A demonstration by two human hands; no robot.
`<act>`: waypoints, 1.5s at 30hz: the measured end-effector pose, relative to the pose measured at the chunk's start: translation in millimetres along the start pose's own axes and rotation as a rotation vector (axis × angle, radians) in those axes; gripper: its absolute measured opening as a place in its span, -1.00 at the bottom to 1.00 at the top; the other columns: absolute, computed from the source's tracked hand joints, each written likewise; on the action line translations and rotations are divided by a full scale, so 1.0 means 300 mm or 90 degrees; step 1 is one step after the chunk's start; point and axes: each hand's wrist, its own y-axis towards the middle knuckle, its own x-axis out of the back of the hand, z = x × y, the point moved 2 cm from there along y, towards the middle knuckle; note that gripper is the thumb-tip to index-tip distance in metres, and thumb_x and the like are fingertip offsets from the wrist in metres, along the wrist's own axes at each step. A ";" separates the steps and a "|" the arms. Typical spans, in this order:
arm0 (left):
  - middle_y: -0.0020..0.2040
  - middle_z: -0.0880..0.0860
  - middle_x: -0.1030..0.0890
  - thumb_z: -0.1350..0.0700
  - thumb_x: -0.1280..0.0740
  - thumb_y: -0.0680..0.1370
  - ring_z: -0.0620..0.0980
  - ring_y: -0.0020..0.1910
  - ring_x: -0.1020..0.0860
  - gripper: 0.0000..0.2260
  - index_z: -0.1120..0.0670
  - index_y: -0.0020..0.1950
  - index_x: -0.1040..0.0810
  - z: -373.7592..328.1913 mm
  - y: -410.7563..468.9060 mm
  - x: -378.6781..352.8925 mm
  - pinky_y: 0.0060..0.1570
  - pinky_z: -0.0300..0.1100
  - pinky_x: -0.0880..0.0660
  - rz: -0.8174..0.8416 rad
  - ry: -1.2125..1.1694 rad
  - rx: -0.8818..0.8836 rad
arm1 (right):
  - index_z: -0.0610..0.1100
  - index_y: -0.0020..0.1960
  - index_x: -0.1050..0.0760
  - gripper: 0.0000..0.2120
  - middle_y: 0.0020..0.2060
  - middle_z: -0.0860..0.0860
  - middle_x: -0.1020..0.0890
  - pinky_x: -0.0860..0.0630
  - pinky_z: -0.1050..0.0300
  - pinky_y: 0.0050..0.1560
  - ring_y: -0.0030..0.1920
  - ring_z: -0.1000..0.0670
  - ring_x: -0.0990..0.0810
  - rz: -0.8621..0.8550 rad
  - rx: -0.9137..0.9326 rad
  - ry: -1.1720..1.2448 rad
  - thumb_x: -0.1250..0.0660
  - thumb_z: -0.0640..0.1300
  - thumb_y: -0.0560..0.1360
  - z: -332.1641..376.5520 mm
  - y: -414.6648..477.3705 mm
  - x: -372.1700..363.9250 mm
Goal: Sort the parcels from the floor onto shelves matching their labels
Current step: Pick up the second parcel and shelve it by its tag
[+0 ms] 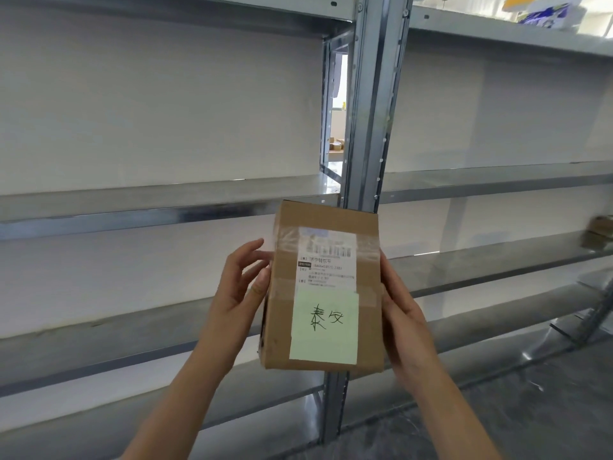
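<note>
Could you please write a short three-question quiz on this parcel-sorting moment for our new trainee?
1. True or false: the cardboard parcel rests on a shelf.
2. What colour is the handwritten note on its front? A) pink B) pale green C) blue
3. Which hands touch the parcel?

Key:
1. False; it is held up in front of the shelf upright.
2. B.
3. Both: left hand at its left edge, right hand along its right side.
</note>
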 end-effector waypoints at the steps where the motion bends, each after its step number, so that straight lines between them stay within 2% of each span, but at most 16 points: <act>1: 0.34 -0.17 -0.59 -0.22 -0.30 0.56 0.00 0.38 -0.56 -0.58 -0.22 0.41 -0.44 0.005 -0.001 -0.010 0.31 0.25 -0.52 -0.009 -0.024 0.007 | 0.41 0.41 -0.39 -0.61 0.37 0.16 -0.58 -0.52 -0.24 0.32 0.35 0.00 -0.59 -0.005 0.005 0.000 -0.22 0.07 0.63 0.004 0.011 0.001; 3: 0.36 -0.10 -0.61 -0.20 -0.30 0.56 0.05 0.36 -0.58 -0.61 -0.16 0.36 -0.50 0.022 0.001 -0.033 0.30 0.30 -0.51 -0.017 -0.056 0.025 | 0.43 0.40 -0.38 -0.61 0.38 0.15 -0.58 -0.56 -0.22 0.29 0.34 -0.01 -0.60 -0.009 0.008 0.004 -0.21 0.08 0.63 0.015 0.037 -0.001; 7: 0.31 -0.07 -0.65 -0.13 -0.27 0.60 0.06 0.31 -0.61 -0.67 -0.18 0.36 -0.51 0.050 -0.005 -0.048 0.29 0.31 -0.51 -0.061 -0.067 0.058 | 0.44 0.38 -0.40 -0.60 0.33 0.15 -0.63 -0.68 -0.03 0.10 0.24 0.01 -0.67 0.012 0.004 0.021 -0.24 0.15 0.57 0.026 0.119 -0.024; 12: 0.30 -0.09 -0.66 -0.08 -0.22 0.62 0.03 0.30 -0.62 -0.69 -0.22 0.36 -0.53 0.037 -0.033 0.070 0.27 0.23 -0.53 -0.189 -0.039 0.061 | 0.48 0.36 -0.39 -0.60 0.43 0.14 -0.53 -0.54 -0.29 0.30 0.36 -0.05 -0.58 0.115 -0.018 0.038 -0.24 0.25 0.53 -0.005 0.223 -0.182; 15: 0.24 -0.12 -0.71 -0.04 -0.22 0.65 -0.08 0.22 -0.67 -0.71 -0.33 0.28 -0.61 0.019 -0.072 0.168 0.10 -0.07 -0.63 -0.300 -0.016 0.054 | 0.45 0.44 -0.30 -0.48 0.47 0.16 -0.47 -0.49 -0.30 0.35 0.42 -0.03 -0.53 0.212 -0.040 0.080 -0.22 0.34 0.49 -0.060 0.251 -0.331; 18: 0.20 -0.17 -0.73 0.07 -0.18 0.70 -0.18 0.19 -0.67 -0.67 -0.27 0.27 -0.63 -0.013 -0.142 0.256 0.02 -0.37 -0.60 -0.415 0.023 0.052 | 0.35 0.48 -0.31 -0.52 0.46 0.13 -0.50 -0.46 -0.31 0.37 0.40 -0.04 -0.54 0.292 -0.079 0.141 -0.17 0.25 0.56 -0.120 0.267 -0.491; 21: 0.11 -0.47 -0.66 0.25 -0.11 0.73 -0.47 0.14 -0.59 -0.63 -0.15 0.32 -0.54 -0.081 -0.240 0.341 -0.01 -0.60 -0.48 -0.518 0.113 0.037 | 0.29 0.50 -0.33 -0.55 0.42 0.10 -0.55 -0.48 -0.31 0.35 0.36 -0.08 -0.59 0.376 -0.112 0.175 -0.15 0.19 0.60 -0.167 0.248 -0.660; 22: 0.11 -0.48 -0.65 0.26 -0.10 0.73 -0.49 0.14 -0.58 -0.63 -0.14 0.32 -0.53 -0.100 -0.279 0.372 -0.01 -0.61 -0.47 -0.541 0.123 0.033 | 0.29 0.49 -0.34 -0.54 0.41 0.09 -0.56 -0.50 -0.29 0.33 0.35 -0.09 -0.59 0.408 -0.122 0.178 -0.17 0.20 0.60 -0.179 0.232 -0.717; 25: 0.19 -0.33 -0.69 0.13 -0.17 0.71 -0.36 0.22 -0.61 -0.66 -0.21 0.30 -0.62 -0.156 -0.401 0.469 0.06 -0.51 -0.52 -0.612 0.125 0.014 | 0.30 0.50 -0.32 -0.46 0.41 0.16 -0.55 -0.58 -0.12 0.29 0.36 -0.02 -0.58 0.495 -0.131 0.186 -0.23 0.28 0.52 -0.202 0.160 -0.873; 28: 0.33 -0.15 -0.66 -0.07 -0.26 0.62 -0.16 0.35 -0.59 -0.68 -0.22 0.34 -0.63 -0.198 -0.515 0.570 0.21 -0.34 -0.54 -0.664 0.110 -0.007 | 0.27 0.53 -0.29 -0.47 0.45 0.14 -0.52 -0.53 -0.16 0.34 0.40 -0.02 -0.55 0.579 -0.130 0.214 -0.20 0.23 0.56 -0.204 0.083 -1.025; 30: 0.34 -0.15 -0.65 -0.11 -0.26 0.59 -0.15 0.36 -0.58 -0.66 -0.22 0.34 -0.63 -0.230 -0.583 0.639 0.18 -0.36 -0.54 -0.701 0.121 -0.024 | 0.25 0.53 -0.28 -0.48 0.44 0.15 -0.52 -0.56 -0.09 0.32 0.39 -0.01 -0.55 0.617 -0.130 0.223 -0.18 0.20 0.58 -0.202 0.031 -1.129; 35: 0.31 -0.16 -0.67 -0.12 -0.27 0.58 -0.16 0.31 -0.62 -0.67 -0.26 0.31 -0.64 -0.310 -0.757 0.847 0.10 -0.38 -0.57 -0.766 0.158 -0.042 | 0.15 0.58 -0.24 -0.43 0.37 0.16 -0.59 -0.64 0.17 0.09 0.30 0.05 -0.62 0.683 -0.145 0.252 -0.18 0.16 0.59 -0.204 -0.121 -1.412; 39: 0.30 -0.22 -0.67 -0.14 -0.25 0.58 -0.21 0.28 -0.62 -0.66 -0.29 0.33 -0.61 -0.374 -0.922 1.027 0.07 -0.42 -0.56 -0.802 0.188 -0.032 | 0.24 0.55 -0.26 -0.51 0.31 0.16 -0.64 -0.67 0.11 0.03 0.24 0.03 -0.67 0.713 -0.192 0.260 -0.13 0.15 0.62 -0.240 -0.278 -1.644; 41: 0.28 -0.24 -0.67 -0.16 -0.25 0.57 -0.23 0.26 -0.63 -0.67 -0.33 0.32 -0.60 -0.407 -1.009 1.119 0.05 -0.42 -0.56 -0.824 0.206 -0.028 | 0.25 0.55 -0.25 -0.54 0.33 0.12 -0.63 -0.66 -0.02 0.11 0.27 -0.02 -0.66 0.727 -0.198 0.261 -0.10 0.14 0.66 -0.248 -0.362 -1.763; 43: 0.28 -0.22 -0.68 -0.17 -0.25 0.56 -0.20 0.25 -0.64 -0.66 -0.33 0.32 -0.60 -0.437 -1.085 1.212 0.05 -0.40 -0.57 -0.848 0.217 -0.030 | 0.16 0.57 -0.24 -0.55 0.36 0.03 -0.61 -0.57 -0.24 0.25 0.31 -0.12 -0.62 0.747 -0.202 0.273 -0.05 0.05 0.69 -0.253 -0.436 -1.884; 45: 0.27 -0.19 -0.69 -0.17 -0.26 0.56 -0.17 0.25 -0.65 -0.65 -0.31 0.33 -0.60 -0.465 -1.149 1.304 0.05 -0.37 -0.59 -0.868 0.215 -0.038 | 0.14 0.57 -0.25 -0.53 0.35 0.01 -0.62 -0.48 -0.34 0.33 0.31 -0.14 -0.62 0.765 -0.209 0.269 -0.07 0.04 0.66 -0.251 -0.499 -1.997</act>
